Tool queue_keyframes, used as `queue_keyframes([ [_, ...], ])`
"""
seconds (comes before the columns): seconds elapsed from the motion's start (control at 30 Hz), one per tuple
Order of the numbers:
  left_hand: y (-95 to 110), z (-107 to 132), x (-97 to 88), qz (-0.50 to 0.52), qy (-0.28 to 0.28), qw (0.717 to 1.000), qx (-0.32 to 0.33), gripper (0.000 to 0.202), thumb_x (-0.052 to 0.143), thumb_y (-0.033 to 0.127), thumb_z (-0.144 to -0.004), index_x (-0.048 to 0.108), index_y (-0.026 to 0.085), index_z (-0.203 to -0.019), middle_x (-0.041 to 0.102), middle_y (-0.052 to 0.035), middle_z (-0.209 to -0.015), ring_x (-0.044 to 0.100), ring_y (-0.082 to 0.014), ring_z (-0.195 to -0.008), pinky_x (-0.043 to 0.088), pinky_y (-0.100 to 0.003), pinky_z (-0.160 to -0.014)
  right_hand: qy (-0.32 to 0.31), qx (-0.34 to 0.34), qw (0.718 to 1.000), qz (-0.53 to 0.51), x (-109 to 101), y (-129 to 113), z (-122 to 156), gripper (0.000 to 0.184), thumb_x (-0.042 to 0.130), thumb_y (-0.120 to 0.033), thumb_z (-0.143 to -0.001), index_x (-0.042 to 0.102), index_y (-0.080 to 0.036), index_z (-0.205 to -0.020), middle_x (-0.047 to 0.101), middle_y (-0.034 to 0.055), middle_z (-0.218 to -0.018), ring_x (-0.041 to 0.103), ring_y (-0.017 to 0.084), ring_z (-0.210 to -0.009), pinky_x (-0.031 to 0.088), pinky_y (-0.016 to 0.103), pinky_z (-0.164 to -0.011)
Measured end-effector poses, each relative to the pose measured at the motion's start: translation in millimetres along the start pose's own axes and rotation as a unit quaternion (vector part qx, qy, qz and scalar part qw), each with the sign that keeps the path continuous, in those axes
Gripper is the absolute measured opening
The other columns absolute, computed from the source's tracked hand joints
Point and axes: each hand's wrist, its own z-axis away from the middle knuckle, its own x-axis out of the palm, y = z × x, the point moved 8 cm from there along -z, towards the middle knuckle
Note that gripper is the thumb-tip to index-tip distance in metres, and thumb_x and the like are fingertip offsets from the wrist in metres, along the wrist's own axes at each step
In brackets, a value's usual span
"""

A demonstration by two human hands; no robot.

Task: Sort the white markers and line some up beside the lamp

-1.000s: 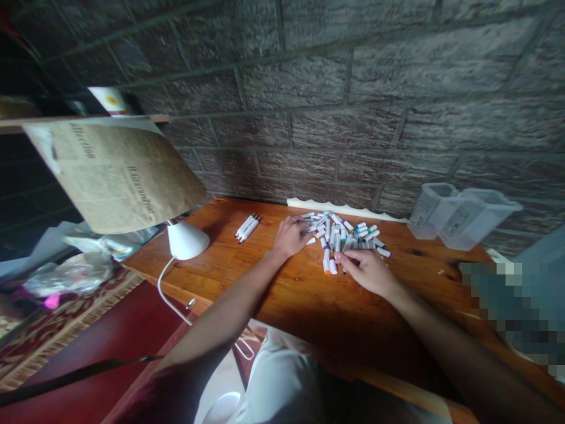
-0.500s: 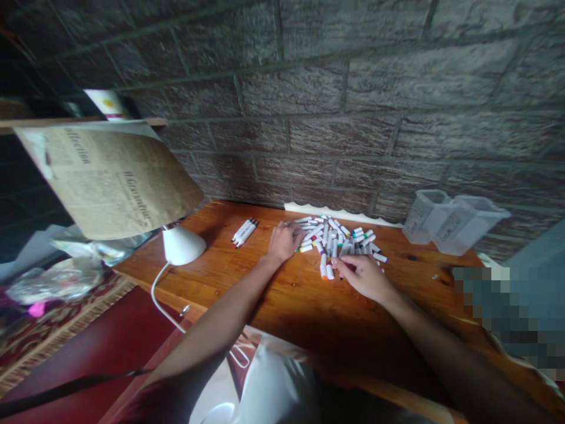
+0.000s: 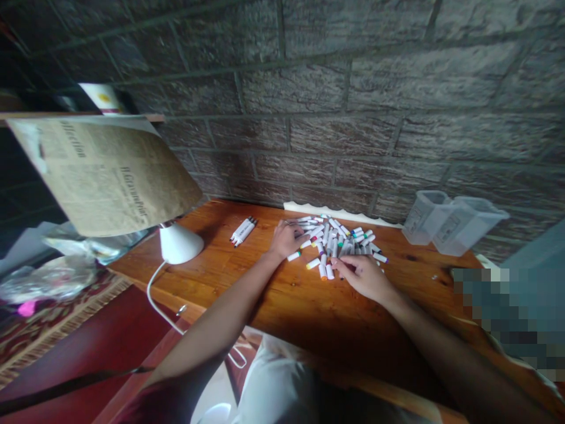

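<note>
A loose heap of white markers [image 3: 329,235] with coloured caps lies on the wooden desk. At its left edge, my left hand [image 3: 286,239] rests over the markers, with bent fingers apart and nothing clearly gripped. One green-capped marker [image 3: 293,256] lies just below that hand, and a yellow-ended marker [image 3: 313,264] sits a little further right. My right hand [image 3: 362,274] is at the front right of the heap. Its thumb and fingertips are pinched together at a marker, mostly hidden by the fingers. A few dark-tipped markers [image 3: 242,232] lie side by side, apart on the left.
Two clear plastic containers [image 3: 459,227] stand at the desk's back right. A lamp with a white base [image 3: 180,244] and newsprint-patterned shade [image 3: 110,176] stands left, its cord hanging over the front edge. The brick wall [image 3: 318,129] rises behind the wooden desk [image 3: 282,294].
Near my left hand, the green-capped and yellow-ended markers have come away from the heap toward the front left. My right hand has hardly moved.
</note>
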Motion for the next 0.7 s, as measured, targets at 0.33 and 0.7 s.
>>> queue_keyframes([
  [0.33, 11, 2, -14.7, 0.026, 0.004, 0.998, 0.058, 0.02, 0.057, 0.033, -0.088, 0.071, 0.018, -0.086, 0.07, -0.0059, -0.096, 0.062, -0.0199, -0.095, 0.045, -0.032, -0.092, -0.004, 0.005, 1.0, 0.005, -2, -1, 1, 0.049, 0.044, -0.05, -0.095, 0.068, -0.016, -0.068, 0.066, 0.0024, -0.062, 0.052, 0.01, -0.055, 0.034, 0.022, -0.055],
  [0.7, -17, 4, -25.1, 0.05, -0.063, 0.996, 0.028, 0.033, 0.057, 0.045, -0.085, 0.071, 0.015, -0.084, 0.071, -0.0045, -0.086, 0.062, -0.0144, -0.077, 0.044, -0.023, -0.072, 0.001, -0.01, 1.0, -0.006, -1, -2, 2, 0.051, 0.043, -0.052, -0.095, 0.071, -0.016, -0.071, 0.067, 0.0039, -0.063, 0.051, 0.011, -0.054, 0.033, 0.022, -0.053],
])
